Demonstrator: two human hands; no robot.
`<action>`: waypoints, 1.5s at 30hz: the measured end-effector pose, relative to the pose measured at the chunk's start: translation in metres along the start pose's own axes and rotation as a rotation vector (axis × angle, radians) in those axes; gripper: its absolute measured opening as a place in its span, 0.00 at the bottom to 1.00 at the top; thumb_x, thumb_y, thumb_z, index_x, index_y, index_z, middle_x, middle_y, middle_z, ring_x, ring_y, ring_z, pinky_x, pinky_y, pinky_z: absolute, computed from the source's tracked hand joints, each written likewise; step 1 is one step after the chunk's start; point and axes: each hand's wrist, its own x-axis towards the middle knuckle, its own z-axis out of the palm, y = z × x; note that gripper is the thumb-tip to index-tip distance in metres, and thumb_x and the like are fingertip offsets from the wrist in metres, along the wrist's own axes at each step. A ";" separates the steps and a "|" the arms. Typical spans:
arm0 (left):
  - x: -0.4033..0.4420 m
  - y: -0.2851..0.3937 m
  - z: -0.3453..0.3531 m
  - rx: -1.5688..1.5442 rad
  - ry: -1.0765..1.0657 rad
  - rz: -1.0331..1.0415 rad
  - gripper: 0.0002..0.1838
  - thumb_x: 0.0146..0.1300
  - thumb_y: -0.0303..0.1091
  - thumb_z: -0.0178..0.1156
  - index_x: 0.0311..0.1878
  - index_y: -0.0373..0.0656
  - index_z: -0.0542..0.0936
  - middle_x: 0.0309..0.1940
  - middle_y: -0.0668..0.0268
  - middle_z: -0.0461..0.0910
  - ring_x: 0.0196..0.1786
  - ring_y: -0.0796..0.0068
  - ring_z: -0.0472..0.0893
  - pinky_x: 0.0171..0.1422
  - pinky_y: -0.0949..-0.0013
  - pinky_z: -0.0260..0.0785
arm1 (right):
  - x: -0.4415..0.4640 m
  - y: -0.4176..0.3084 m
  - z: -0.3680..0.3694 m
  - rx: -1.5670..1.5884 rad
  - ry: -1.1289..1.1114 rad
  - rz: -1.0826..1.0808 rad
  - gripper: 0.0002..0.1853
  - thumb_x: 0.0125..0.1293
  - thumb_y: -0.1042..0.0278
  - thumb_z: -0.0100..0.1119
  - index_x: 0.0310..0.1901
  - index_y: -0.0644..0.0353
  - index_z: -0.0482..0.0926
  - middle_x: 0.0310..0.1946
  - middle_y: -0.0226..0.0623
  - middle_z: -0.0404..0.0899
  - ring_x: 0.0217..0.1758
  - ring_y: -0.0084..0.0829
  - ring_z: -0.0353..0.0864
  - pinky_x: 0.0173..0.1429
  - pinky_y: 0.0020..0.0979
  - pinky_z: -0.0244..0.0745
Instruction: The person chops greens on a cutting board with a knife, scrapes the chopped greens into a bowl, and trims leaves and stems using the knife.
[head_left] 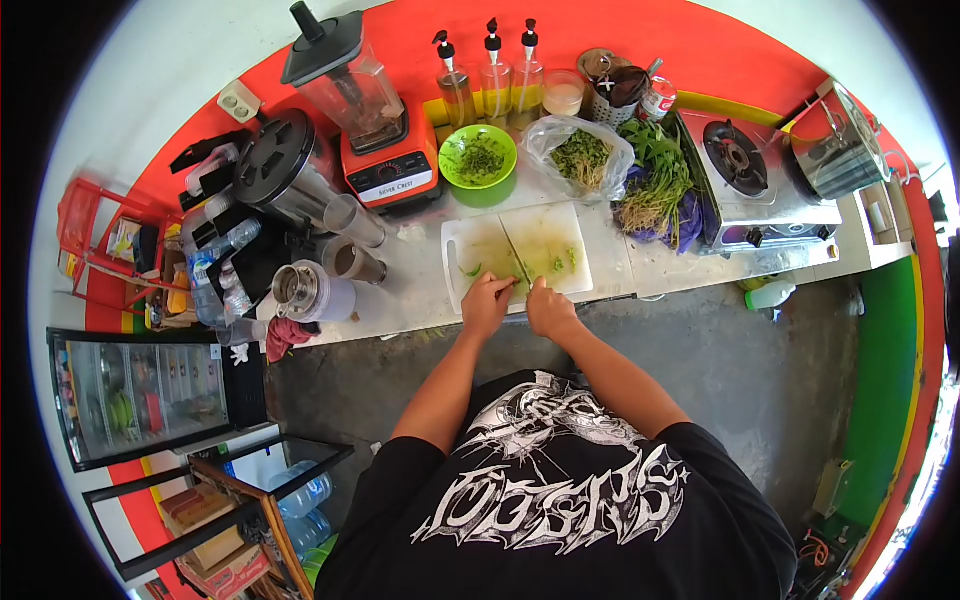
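My right hand [548, 307] is wrapped round the handle of a knife [515, 248], whose thin blade points away from me across a white cutting board [453, 232]. Just left of the blade, my left hand [487, 303] has its fingers bunched on green herbs [518, 287] at the board's near edge. Small chopped green bits [565, 260] lie on the board right of the knife, and a green piece [470, 270] lies at its left. Behind the board stands a lime-green bowl [480, 195] with chopped greens inside. A clear plastic bag [545, 135] of herbs sits beside it.
A blender [390, 165], pump bottles [495, 85] and a metal flask [297, 288] stand on the counter [410, 285]. Rooted greens [655, 180] lie beside a gas stove [735, 160] with a steel pot [835, 150]. A glass-door fridge [145, 395] is at left.
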 end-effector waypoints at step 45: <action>0.010 0.016 0.019 0.272 0.102 0.297 0.12 0.62 0.33 0.67 0.49 0.47 0.86 0.44 0.66 0.84 0.53 0.60 0.78 0.62 0.54 0.63 | -0.023 0.034 -0.007 0.154 0.197 -0.014 0.18 0.76 0.54 0.52 0.50 0.65 0.70 0.39 0.68 0.83 0.44 0.68 0.84 0.51 0.59 0.80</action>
